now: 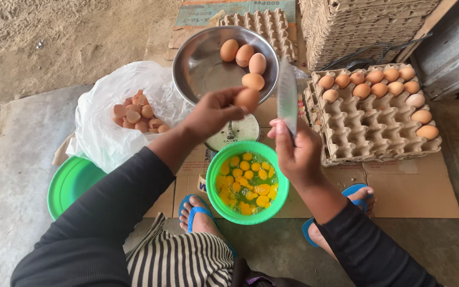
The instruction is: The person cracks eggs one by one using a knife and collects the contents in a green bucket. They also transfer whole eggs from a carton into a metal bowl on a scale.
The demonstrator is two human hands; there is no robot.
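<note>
My left hand holds a brown egg by its fingertips above a green bowl filled with several raw yolks. My right hand grips a knife, blade pointing up, just right of the egg. Behind the egg, a steel bowl on a small scale carries several whole brown eggs. Both arms wear black sleeves.
A white plastic bag with broken eggshells lies at the left, a green lid below it. A cardboard egg tray, partly filled with eggs, sits at the right; stacked empty trays stand behind. My feet in blue sandals rest beside the green bowl.
</note>
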